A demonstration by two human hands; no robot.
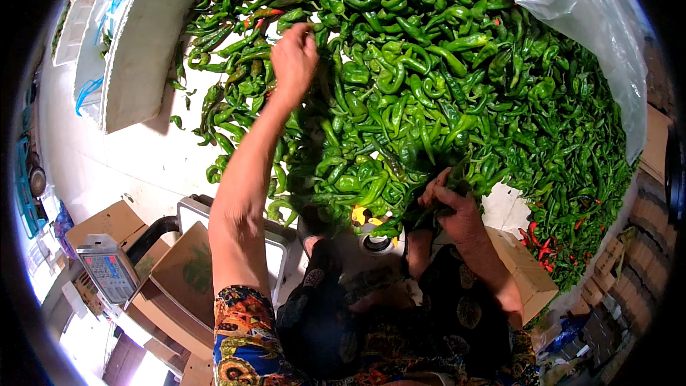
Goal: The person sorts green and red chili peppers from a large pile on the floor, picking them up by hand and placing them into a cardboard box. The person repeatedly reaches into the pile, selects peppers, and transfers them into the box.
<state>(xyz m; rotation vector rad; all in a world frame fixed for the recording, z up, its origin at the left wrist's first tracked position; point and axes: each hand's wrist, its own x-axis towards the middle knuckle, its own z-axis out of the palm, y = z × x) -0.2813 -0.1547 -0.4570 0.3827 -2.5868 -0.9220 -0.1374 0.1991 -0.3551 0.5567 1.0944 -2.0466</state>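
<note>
A large pile of green peppers [407, 80] spreads over the white floor in front of me, with a few red ones among them. My left hand [296, 56] is over the pile's upper left part, its fingers bent down beside a red-tipped pepper; whether they grip anything is not plain. Low at the pile's near edge, my right hand [454, 201] is closed around dark green peppers [456, 178], partly in shadow. Several red peppers [541, 246] lie at the right, past my right forearm.
White foam box [139, 43] at upper left; clear plastic sheet [595, 37] along the right edge. A digital scale [107, 268] and open cardboard boxes [182, 279] stand at lower left, another cardboard box [520, 273] beside my right forearm. A yellow object [364, 215] lies between my feet.
</note>
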